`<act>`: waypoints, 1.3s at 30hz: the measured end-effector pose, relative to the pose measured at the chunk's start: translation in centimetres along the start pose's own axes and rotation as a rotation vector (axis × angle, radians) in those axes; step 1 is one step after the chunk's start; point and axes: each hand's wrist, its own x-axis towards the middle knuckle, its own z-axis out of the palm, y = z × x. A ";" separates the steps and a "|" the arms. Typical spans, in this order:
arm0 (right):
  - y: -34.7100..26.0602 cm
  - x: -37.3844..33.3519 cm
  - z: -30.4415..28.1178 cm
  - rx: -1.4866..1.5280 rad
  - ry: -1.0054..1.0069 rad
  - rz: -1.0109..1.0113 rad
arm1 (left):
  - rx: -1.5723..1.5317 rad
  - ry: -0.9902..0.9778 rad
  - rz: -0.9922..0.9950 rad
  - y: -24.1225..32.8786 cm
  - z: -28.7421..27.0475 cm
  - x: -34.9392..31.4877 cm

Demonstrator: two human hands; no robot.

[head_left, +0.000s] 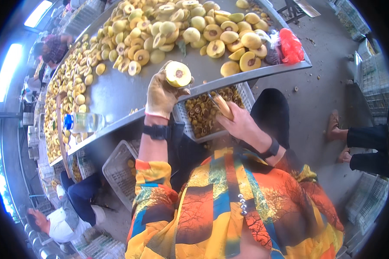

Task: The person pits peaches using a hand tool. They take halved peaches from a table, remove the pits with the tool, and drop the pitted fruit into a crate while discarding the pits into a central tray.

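left hand: I see my gloved left hand (162, 93) closed round a halved yellow fruit (178, 74), cut face up, pit hollow showing, held just above the table edge
right hand: my bare right hand (242, 125) is wrapped on a knife handle (223, 106), short blade (212, 97) pointing up-left toward the fruit; blade tip near it, not touching as far as I can tell
fruit vs grip: fruit sits at the fingertips of the left hand, up and left of the knife, apart from the heap
crate under hands: one white slotted crate (182, 115) below the table edge, full of brown pits and scraps; right hand over it
counts: one fruit in hand, one knife, two wrist bands (one per wrist), one clear water bottle with blue cap (83, 122) lying on the table; fruit in the heap too many to count
heap: halved and whole yellow fruit (194, 30) piled across the far table
bags: a red plastic bag (289, 45) at the table's right corner
surface: long steel table (116, 93), bare patch in front of me
room: concrete floor (315, 103), more white crates (119, 170) below left, stacked crates at right; another person crouched lower left (60, 222), someone's sandalled feet (335, 129) at right, other workers far left along the table
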 end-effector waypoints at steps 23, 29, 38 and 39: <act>-2.8 -1.9 5.0 -0.062 -0.204 0.004 | 0.078 0.231 0.123 -6.4 1.3 -6.4; -4.4 -1.0 3.3 0.403 -0.527 0.420 | 0.194 0.393 0.223 -6.6 1.6 -6.4; -4.1 -1.4 3.4 0.815 -0.669 0.601 | 0.174 0.414 0.157 -7.5 1.1 -5.3; -4.2 -1.5 3.3 0.872 -0.682 0.586 | 0.174 0.415 0.159 -7.6 0.8 -5.2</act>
